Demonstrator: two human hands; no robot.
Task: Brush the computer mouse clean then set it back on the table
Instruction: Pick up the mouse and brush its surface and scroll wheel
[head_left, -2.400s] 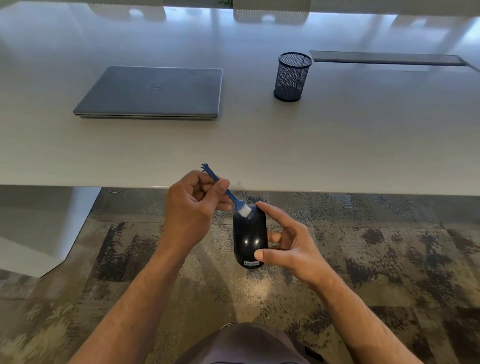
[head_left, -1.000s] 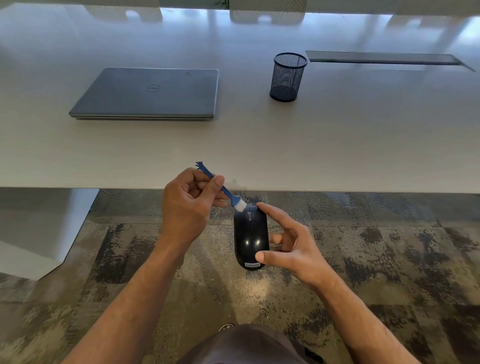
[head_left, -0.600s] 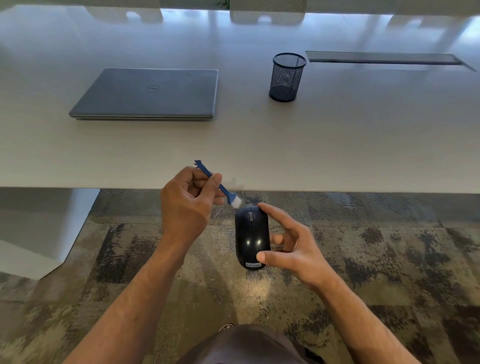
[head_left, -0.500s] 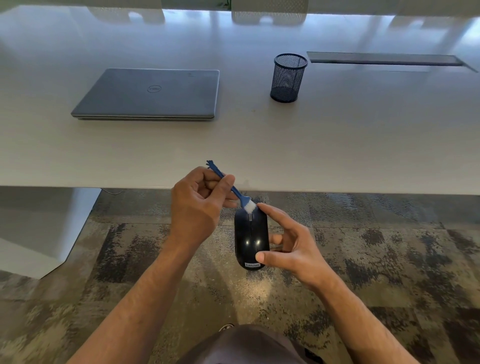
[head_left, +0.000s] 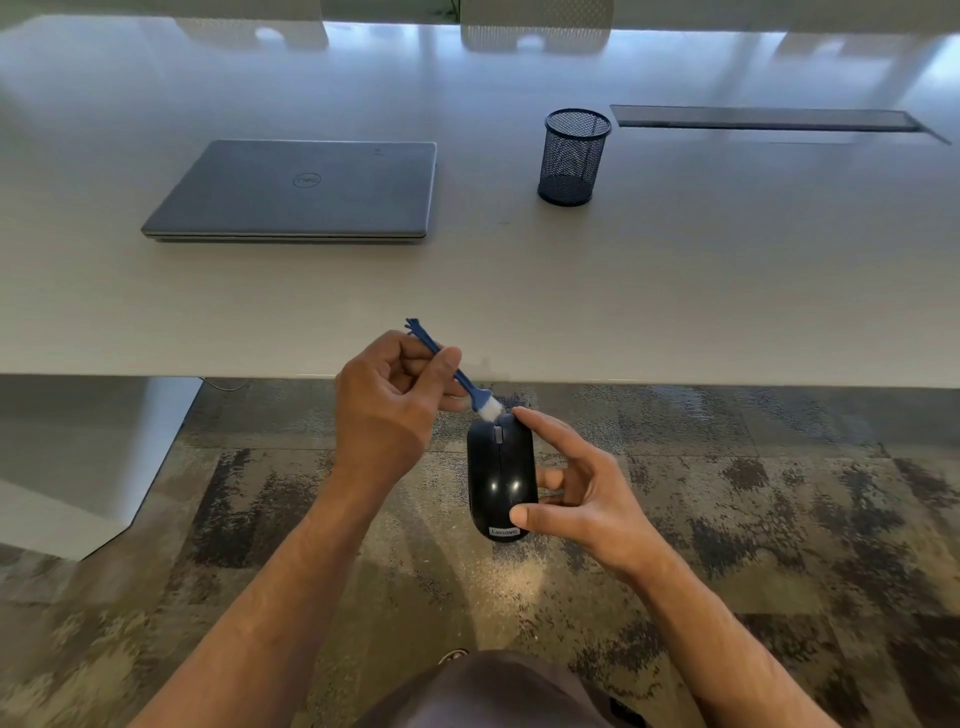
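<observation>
Head view, the only one: the left hand (head_left: 387, 402) is pinching a small blue brush (head_left: 451, 368) between thumb and curled fingers, handle end poking up toward the table edge, white bristles pointing down and right. The bristles are now sitting just at the front tip of the mouse (head_left: 500, 480), right above the scroll wheel; half a second back they were lying further onto the wheel itself, and a moment before that they were lifted clear to the left, so the brush is flicking back and forth over that front end in short strokes. The right hand (head_left: 582, 491) is holding the mouse as before, forefinger stretched to its front corner, thumb pressing the side near the rear label, other fingers tucked behind the body and mostly hidden. The mouse is hanging in the lower middle of the frame, out over the carpet, below the near edge of the table (head_left: 675, 312), top side facing up. Judgement: brushing is going on, concentrated on the wheel area; the setting-down step is not yet begun. A closed laptop (head_left: 296, 189) is lying upper left, a mesh pen cup (head_left: 574, 156) standing upper right of centre.
</observation>
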